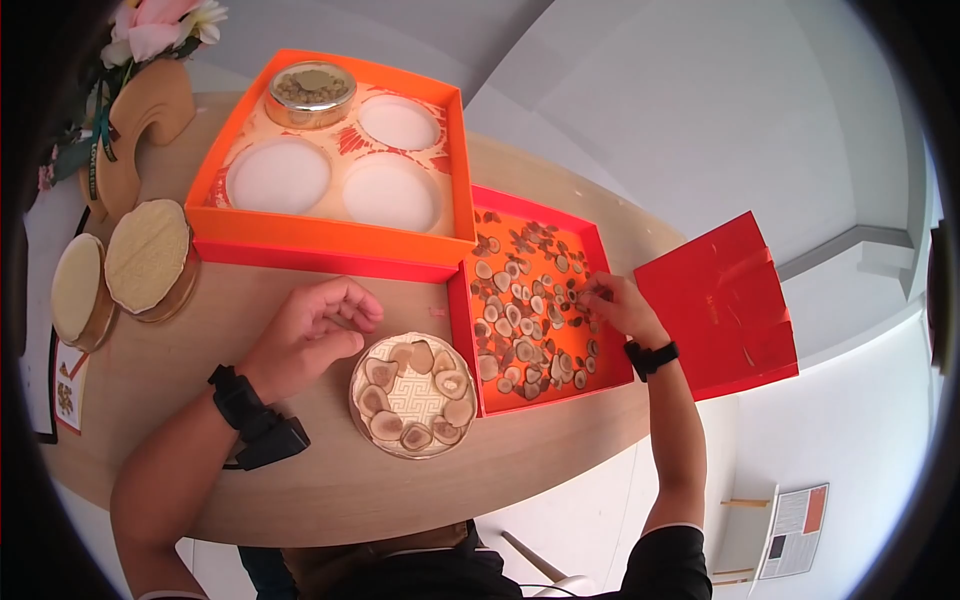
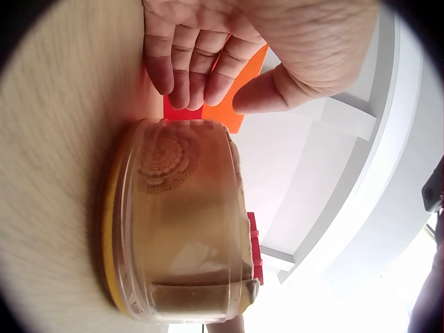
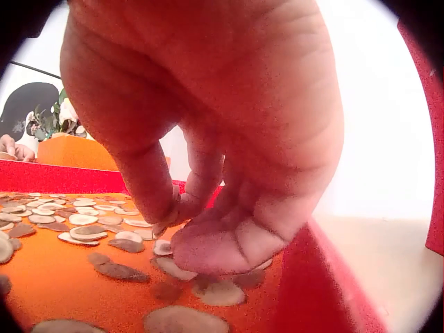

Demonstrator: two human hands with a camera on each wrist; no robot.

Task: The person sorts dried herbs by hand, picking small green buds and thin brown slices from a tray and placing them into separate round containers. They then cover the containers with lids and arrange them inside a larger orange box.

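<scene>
A round clear container [image 1: 415,395] [image 2: 180,222] stands at the table's near edge, with tan slices laid in a ring on its patterned insert. My left hand [image 1: 345,320] [image 2: 208,76] rests on the wood just left of it, fingers loosely curled and holding nothing. To the right lies a red-orange tray [image 1: 462,330] strewn with several dried slices [image 1: 520,300] [image 3: 83,232]. My right hand [image 1: 598,295] [image 3: 184,225] reaches into the tray's right side. Its thumb and forefinger pinch one slice against the tray floor.
A large orange box [image 1: 330,250] with round wells sits behind, a filled tin [image 1: 311,92] in its far-left well. A red lid [image 1: 720,305] overhangs the table's right edge. Two woven round lids [image 1: 148,255] and a wooden vase of flowers [image 1: 150,110] stand at the left.
</scene>
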